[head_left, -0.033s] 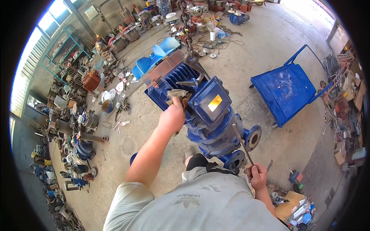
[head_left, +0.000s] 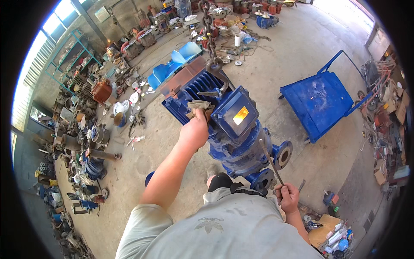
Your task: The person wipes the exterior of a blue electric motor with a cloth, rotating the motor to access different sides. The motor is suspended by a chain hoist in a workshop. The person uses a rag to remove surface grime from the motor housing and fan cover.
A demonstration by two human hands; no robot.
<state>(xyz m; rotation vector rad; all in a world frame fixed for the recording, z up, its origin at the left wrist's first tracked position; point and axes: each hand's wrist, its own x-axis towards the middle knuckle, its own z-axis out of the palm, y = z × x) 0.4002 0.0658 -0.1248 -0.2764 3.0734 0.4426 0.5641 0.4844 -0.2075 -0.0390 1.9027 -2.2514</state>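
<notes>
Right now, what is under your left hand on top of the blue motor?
A crumpled brownish rag lies under the left hand, pressed on the blue motor by its grey junction box. The motor surface beneath the rag is covered.

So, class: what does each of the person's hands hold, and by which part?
The left hand presses a crumpled rag onto the blue motor pump, gripping its near edge. The right hand holds a thin metal rod by its lower end.
</notes>
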